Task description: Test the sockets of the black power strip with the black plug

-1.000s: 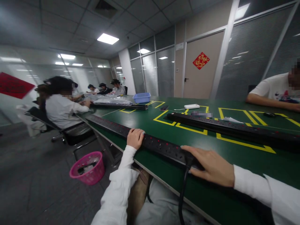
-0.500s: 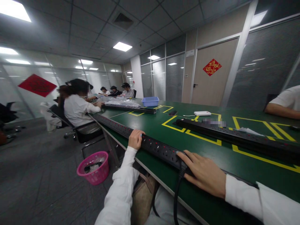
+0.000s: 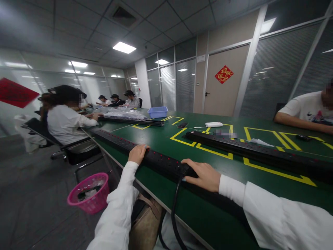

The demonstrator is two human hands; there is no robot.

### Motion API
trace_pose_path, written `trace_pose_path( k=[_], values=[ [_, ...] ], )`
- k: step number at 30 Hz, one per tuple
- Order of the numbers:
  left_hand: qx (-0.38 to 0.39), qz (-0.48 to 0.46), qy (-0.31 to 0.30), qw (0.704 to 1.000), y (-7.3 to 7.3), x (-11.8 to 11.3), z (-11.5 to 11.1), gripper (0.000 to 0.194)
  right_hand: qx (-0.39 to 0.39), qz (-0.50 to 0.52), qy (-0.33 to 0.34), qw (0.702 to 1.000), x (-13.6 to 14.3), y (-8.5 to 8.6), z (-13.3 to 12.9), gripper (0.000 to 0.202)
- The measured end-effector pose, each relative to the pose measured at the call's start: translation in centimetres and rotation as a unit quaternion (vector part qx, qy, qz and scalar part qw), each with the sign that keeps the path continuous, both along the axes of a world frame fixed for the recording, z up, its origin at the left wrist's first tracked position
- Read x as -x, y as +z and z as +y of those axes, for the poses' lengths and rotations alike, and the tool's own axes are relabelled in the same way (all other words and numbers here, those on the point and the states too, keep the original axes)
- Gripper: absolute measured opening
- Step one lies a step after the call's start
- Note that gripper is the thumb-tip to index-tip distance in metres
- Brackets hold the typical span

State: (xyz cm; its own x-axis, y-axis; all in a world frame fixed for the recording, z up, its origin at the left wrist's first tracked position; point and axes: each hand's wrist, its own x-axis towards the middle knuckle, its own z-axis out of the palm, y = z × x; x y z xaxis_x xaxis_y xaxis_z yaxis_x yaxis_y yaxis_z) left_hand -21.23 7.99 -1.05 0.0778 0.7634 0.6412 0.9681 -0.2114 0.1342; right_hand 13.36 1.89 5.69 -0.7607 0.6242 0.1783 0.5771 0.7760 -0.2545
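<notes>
A long black power strip (image 3: pixel 158 161) with rows of sockets and small red lights lies along the near edge of the green table (image 3: pixel 166 191). My left hand (image 3: pixel 138 153) is wrapped over the strip near its middle, fingers closed round its far side. Farther right, my right hand (image 3: pixel 204 174) grips a black plug (image 3: pixel 187 169) at the strip, thumb and fingers around it. The plug's thick black cable (image 3: pixel 175 205) hangs down over the table edge towards my lap. Part of the plug is hidden by my right hand.
A second long black strip (image 3: pixel 234 146) lies farther back, near a white device (image 3: pixel 214 124) and yellow tape marks. Beyond are a blue basket (image 3: pixel 158 112) and plastic bags (image 3: pixel 125 113). A pink basket (image 3: pixel 90 194) stands on the floor at left. People sit around the table.
The view has turned right, so things appear farther left. My right hand has closed from lying spread over the plug to gripping it. My left hand stays on the strip.
</notes>
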Motion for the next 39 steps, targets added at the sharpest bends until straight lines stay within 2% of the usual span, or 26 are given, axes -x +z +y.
trace_pose_path(
  k=[4,7,9,11,13,16,20,27,32,39],
  values=[
    [-0.019,0.025,-0.011,0.999,0.5,-3.5,-2.0,0.034,-0.042,0.023,0.027,0.998,-0.1,0.2,-0.2,0.055],
    [0.025,0.042,-0.101,0.994,1.5,-7.8,-4.9,0.044,-0.101,0.043,0.064,0.992,-0.1,0.3,-0.4,0.057],
    [0.075,0.061,-0.165,0.982,2.1,-10.5,-6.8,0.047,-0.123,0.045,0.088,0.987,-0.1,0.2,-0.4,0.049],
    [0.098,0.074,-0.197,0.973,2.3,-12.8,-8.3,0.053,-0.135,0.054,0.106,0.984,-0.2,0.0,-0.3,0.038],
    [0.104,0.091,-0.215,0.967,2.3,-14.5,-8.9,0.055,-0.140,0.074,0.116,0.981,-0.3,-0.3,-0.2,0.034],
    [0.063,0.092,-0.196,0.974,1.6,-16.4,-8.7,0.060,-0.132,0.097,0.110,0.980,-0.4,-0.7,0.0,0.029],
    [0.014,0.071,-0.183,0.980,0.8,-17.8,-8.2,0.064,-0.105,0.117,0.098,0.983,-0.5,-0.9,0.1,0.027],
    [-0.025,0.025,-0.145,0.989,0.4,-19.0,-8.6,0.064,-0.086,0.105,0.065,0.989,-0.6,-0.9,0.1,0.029],
    [-0.046,-0.010,-0.131,0.990,-0.2,-19.4,-8.5,0.050,-0.106,0.091,0.077,0.987,-0.7,-0.8,-0.2,0.030],
    [-0.045,-0.020,-0.139,0.989,-0.4,-19.4,-8.6,0.054,-0.142,0.061,0.086,0.984,-0.9,-0.7,-0.3,0.030]
  ],
)
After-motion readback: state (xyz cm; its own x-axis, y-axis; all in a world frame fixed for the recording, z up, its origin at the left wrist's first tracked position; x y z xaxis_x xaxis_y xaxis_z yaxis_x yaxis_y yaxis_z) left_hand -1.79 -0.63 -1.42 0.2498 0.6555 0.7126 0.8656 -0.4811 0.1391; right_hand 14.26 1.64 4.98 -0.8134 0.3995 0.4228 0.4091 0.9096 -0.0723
